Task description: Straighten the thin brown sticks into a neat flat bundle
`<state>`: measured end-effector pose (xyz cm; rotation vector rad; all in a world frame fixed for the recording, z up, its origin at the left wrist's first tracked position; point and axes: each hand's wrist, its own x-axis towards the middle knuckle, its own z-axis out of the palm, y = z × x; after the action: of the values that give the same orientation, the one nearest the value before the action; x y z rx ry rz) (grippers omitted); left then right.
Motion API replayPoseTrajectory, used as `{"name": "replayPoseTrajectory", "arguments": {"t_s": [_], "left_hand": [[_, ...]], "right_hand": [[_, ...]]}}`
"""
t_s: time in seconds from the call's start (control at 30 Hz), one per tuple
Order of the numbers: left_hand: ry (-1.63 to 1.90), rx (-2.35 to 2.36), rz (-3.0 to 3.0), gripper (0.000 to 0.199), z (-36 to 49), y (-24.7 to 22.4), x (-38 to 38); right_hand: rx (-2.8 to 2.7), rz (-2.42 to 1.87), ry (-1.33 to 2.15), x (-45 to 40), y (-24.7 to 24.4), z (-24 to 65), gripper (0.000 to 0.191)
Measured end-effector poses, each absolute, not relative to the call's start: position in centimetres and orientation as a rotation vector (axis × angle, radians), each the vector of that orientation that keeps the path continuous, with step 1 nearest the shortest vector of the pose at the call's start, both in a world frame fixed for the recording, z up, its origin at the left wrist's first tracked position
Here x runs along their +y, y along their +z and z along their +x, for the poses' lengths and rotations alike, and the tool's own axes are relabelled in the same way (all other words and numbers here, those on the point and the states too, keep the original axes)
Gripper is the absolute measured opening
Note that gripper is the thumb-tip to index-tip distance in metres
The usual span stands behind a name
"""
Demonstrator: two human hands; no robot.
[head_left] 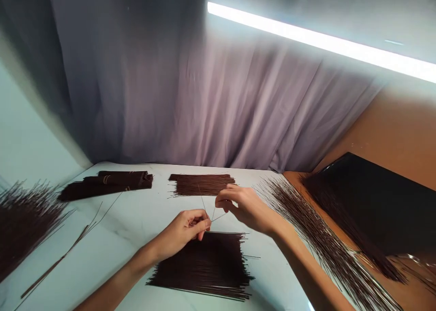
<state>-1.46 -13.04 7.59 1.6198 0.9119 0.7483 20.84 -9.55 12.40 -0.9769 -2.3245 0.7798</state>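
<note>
Thin dark sticks meet at the fingertips of my left hand (192, 227), which is pinched closed just above the back edge of a dark stick pile (211, 265). My right hand (238, 202) is higher and to the right, its fingers closed on a thin strand that runs down toward my left fingertips. Behind my hands lies a smaller pile of brown sticks (200, 185), partly covered by the right fingers.
Tied dark bundles (112, 181) lie at the back left. Loose sticks (78, 238) and a large bundle (27, 229) are at the left. A long bundle (323, 234) runs along the right, beside a black sheet (374, 202). A curtain (204, 97) hangs behind.
</note>
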Motion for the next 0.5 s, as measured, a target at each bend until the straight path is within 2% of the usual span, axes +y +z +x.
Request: {"name": "replayPoseTrajectory", "arguments": {"t_s": [0.07,0.1,0.17,0.27,0.33,0.5], "left_hand": [[0.860,0.974,1.644,0.036,-1.7,7.6,-12.5],[0.919,0.992,1.627,0.037,-1.8,7.8,-12.3],[0.988,0.989,1.574,0.036,-2.0,8.5,-12.0],[0.976,0.919,1.519,0.033,-2.0,9.7,-12.2],[0.949,0.878,1.483,0.031,-2.0,10.3,-12.5],[0.881,0.805,1.422,0.033,-1.9,11.1,-13.1]], "right_hand": [[-2.410,-1.025,0.584,-10.8,12.5,20.3,0.017],[-2.418,-1.024,0.616,-11.2,12.1,20.0,0.018],[-2.299,-0.973,0.952,-11.2,10.6,19.5,0.023],[-2.055,-0.884,1.345,-10.0,8.6,19.4,0.044],[-2.014,-0.854,1.383,-9.2,8.4,19.9,0.051],[-2.129,-0.834,1.348,-9.3,10.9,21.4,0.047]]}}
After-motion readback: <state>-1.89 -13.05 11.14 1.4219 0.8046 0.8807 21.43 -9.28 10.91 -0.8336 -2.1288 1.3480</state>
